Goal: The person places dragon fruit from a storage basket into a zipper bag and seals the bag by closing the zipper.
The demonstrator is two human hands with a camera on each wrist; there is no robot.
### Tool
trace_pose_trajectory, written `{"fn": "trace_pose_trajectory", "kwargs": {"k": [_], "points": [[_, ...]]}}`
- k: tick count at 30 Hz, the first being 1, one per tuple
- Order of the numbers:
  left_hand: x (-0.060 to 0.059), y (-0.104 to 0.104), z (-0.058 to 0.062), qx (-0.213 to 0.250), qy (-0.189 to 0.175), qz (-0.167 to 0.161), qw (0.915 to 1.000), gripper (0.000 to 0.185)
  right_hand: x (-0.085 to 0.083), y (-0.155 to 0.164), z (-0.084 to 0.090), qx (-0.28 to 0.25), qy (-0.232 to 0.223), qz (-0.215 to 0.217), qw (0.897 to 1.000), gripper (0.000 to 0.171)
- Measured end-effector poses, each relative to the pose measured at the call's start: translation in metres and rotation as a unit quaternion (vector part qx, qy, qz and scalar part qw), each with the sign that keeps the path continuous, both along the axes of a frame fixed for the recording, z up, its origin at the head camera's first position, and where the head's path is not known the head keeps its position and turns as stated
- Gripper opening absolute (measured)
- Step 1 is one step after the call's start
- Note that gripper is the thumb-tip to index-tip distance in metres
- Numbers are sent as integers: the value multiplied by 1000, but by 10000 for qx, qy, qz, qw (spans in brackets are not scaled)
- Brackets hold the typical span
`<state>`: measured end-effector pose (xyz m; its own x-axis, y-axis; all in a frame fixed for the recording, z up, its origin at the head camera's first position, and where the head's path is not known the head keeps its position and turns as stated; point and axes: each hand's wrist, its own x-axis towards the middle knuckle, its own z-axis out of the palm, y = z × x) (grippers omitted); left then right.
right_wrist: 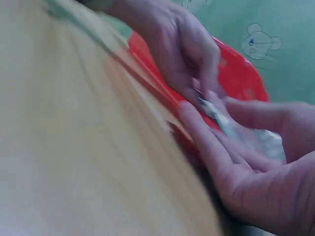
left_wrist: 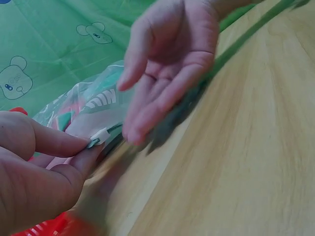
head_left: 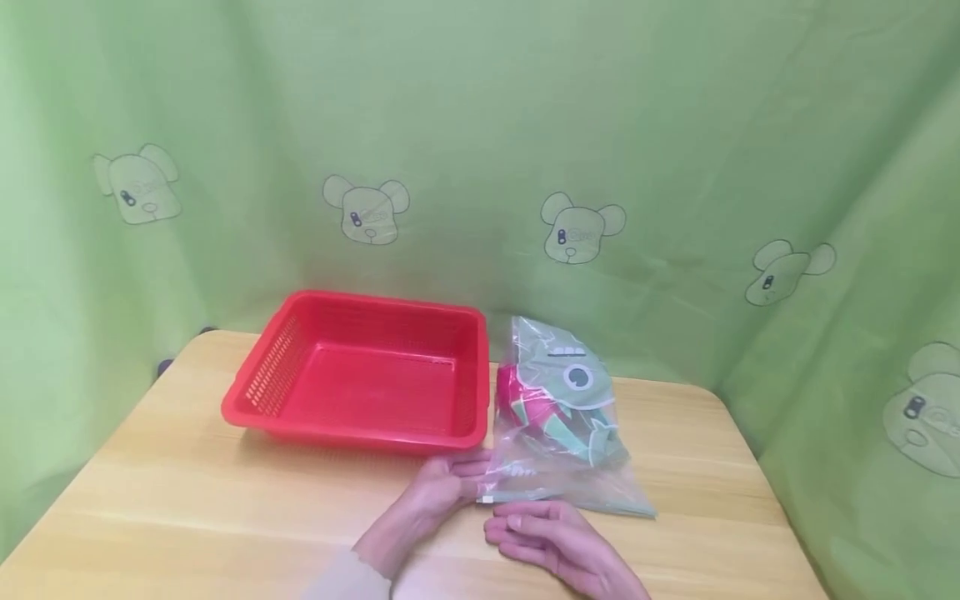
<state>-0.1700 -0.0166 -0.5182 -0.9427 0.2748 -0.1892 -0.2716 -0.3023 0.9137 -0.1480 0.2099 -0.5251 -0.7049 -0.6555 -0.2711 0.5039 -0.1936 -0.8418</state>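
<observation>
A clear zip bag [head_left: 564,417] holding a pink and green toy lies on the wooden table [head_left: 187,500], just right of a red plastic basket [head_left: 360,375]. My left hand [head_left: 474,487] pinches the white slider [left_wrist: 101,136] at the bag's near left corner between thumb and forefinger. My right hand [head_left: 517,533] hovers just in front of the bag's near edge, palm up and fingers straight or loosely bent, holding nothing. In the left wrist view the right hand [left_wrist: 165,69] is spread open above the bag [left_wrist: 88,105]. The right wrist view is blurred.
The red basket [right_wrist: 241,73] has nothing in it and stands at the table's back left. A green cloth with bear prints [head_left: 577,225] hangs behind and at both sides. The table's front left is bare wood.
</observation>
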Motion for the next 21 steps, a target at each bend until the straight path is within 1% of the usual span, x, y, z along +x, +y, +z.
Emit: {"fn": "trace_pose_trajectory", "kwargs": {"k": [2, 3, 6, 10, 12, 17, 21], "points": [[-2, 1, 2, -26, -9, 49, 10000, 55, 2, -1, -2, -461, -388, -178, 9980, 37], [-3, 1, 3, 6, -11, 50, 10000, 55, 4, -2, -2, -611, -546, -311, 9962, 35], [-4, 2, 4, 54, -13, 47, 10000, 57, 6, -7, -1, -822, -891, -963, 9879, 28], [-5, 2, 4, 221, -80, 49, 9997, 58, 7, -16, 0, -639, -1109, -1889, 9736, 14], [-5, 2, 4, 268, -129, 73, 9995, 58, 7, -21, 0, -460, -1091, -2173, 9689, 11], [-4, 0, 3, 388, -169, 124, 9990, 57, 8, -27, 2, -181, -963, -2504, 9632, 8], [-3, -1, 2, 476, -164, 118, 9987, 57, 9, -29, 3, -134, -914, -2554, 9624, 9]]}}
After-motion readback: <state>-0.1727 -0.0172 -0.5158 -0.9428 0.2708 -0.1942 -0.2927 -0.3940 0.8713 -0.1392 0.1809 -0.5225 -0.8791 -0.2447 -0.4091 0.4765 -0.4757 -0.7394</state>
